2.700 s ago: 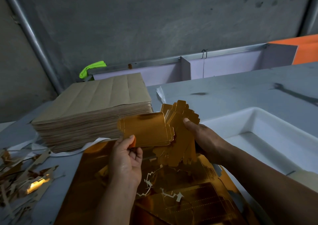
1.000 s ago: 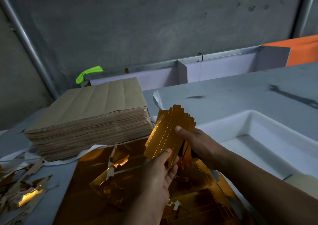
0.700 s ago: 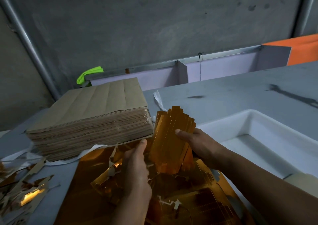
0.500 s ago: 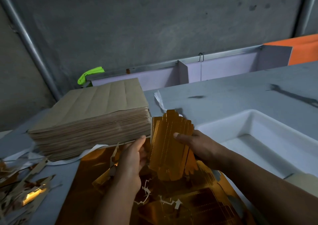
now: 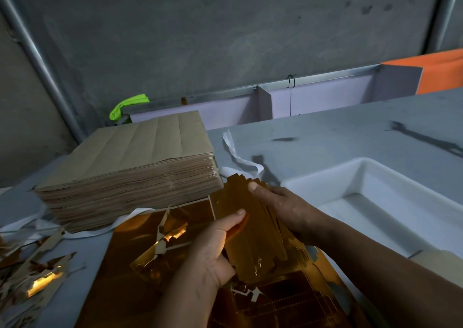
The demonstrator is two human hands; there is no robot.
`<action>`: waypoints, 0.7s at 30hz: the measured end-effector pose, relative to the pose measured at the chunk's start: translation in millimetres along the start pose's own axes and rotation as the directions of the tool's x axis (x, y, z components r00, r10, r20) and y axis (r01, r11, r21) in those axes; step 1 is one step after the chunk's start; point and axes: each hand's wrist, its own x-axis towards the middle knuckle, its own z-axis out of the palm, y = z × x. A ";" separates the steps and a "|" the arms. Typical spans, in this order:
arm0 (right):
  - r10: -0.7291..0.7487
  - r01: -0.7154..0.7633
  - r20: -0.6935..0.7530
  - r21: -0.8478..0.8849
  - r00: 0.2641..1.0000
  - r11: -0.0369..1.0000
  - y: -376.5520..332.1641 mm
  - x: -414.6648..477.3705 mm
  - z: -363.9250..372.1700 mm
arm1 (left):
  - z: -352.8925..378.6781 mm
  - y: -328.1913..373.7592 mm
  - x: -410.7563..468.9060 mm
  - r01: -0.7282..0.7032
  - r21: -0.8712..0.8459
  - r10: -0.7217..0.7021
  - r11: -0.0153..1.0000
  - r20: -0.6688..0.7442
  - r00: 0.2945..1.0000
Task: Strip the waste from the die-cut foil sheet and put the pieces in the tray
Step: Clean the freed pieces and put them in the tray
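Both hands hold a stack of gold die-cut foil pieces (image 5: 250, 235) above the gold foil sheet (image 5: 140, 232) lying on the table. My left hand (image 5: 215, 247) grips the stack's left edge, thumb on top. From the right, my right hand (image 5: 283, 210) holds it with the thumb pressed near its upper end. A torn strip of foil waste (image 5: 160, 245) lies curled on the sheet to the left. The white tray (image 5: 375, 177) stands to the right, its visible inside bare.
A thick stack of brown paper sheets (image 5: 132, 167) sits at the back left. Foil and paper scraps (image 5: 35, 270) lie at the left edge. White paper strips (image 5: 238, 157) lie behind the hands. A grey wall and a lilac partition (image 5: 313, 102) close the back.
The left hand dropped a waste strip onto the sheet and came back to grip the stack. The stack has come lower and flatter, closer to the sheet.
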 end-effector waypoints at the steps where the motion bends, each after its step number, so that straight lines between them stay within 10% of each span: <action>1: -0.015 0.015 -0.006 -0.010 1.000 1.000 -0.1 0.2 0.5 | 2.1 -1.7 0.4 -0.020 0.000 0.020 1.000 -0.015 1.000; 14: -0.024 0.022 0.075 0.025 0.997 0.999 0.1 1.8 -1.6 | 14.0 1.2 1.3 -0.047 -0.072 0.047 0.996 -0.002 0.999; 21: -0.054 0.055 0.017 -0.057 0.998 0.997 4.4 6.1 -1.5 | 4.6 7.3 0.8 -0.273 0.234 0.320 0.933 -0.193 0.927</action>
